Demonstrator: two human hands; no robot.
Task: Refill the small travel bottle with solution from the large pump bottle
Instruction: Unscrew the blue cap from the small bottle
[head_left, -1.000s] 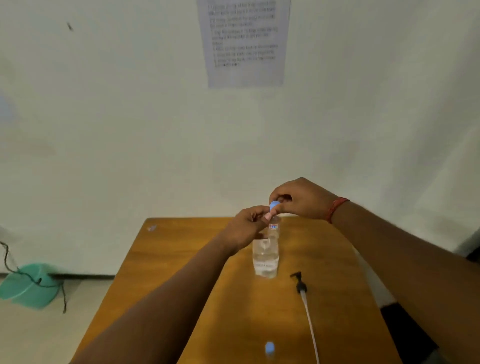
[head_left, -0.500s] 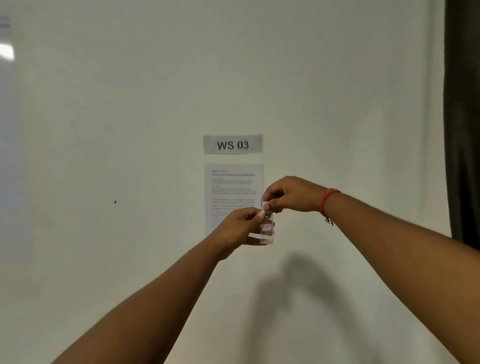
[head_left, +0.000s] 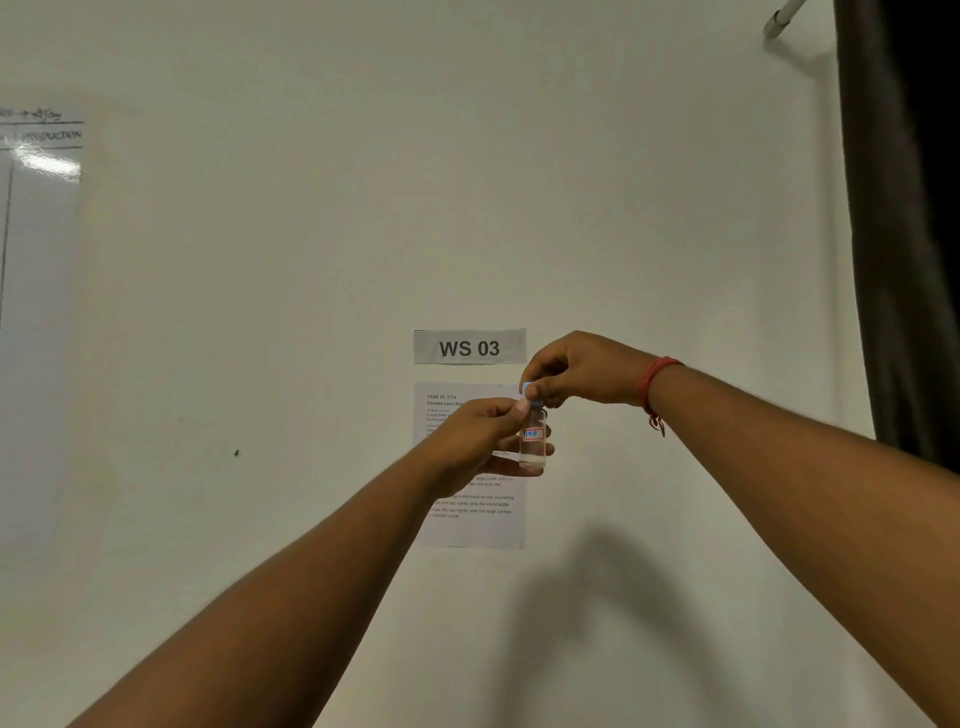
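The small travel bottle (head_left: 533, 439) is clear, with a red-edged label and a little clear liquid at its bottom. It is held upright in the air in front of the wall. My left hand (head_left: 480, 436) wraps around its body from the left. My right hand (head_left: 576, 370) pinches the light blue cap (head_left: 530, 389) on the bottle's top with thumb and fingers. The large pump bottle and the table are out of view.
A white wall fills the view, with a "WS 03" sign (head_left: 469, 347) and a printed task sheet (head_left: 470, 499) behind my hands. A whiteboard (head_left: 36, 291) hangs at the left and a dark curtain (head_left: 904, 218) at the right.
The view has tilted up from the table to the wall. Both hands have lifted the small bottle away from the large bottle and keep the same hold on body and cap.
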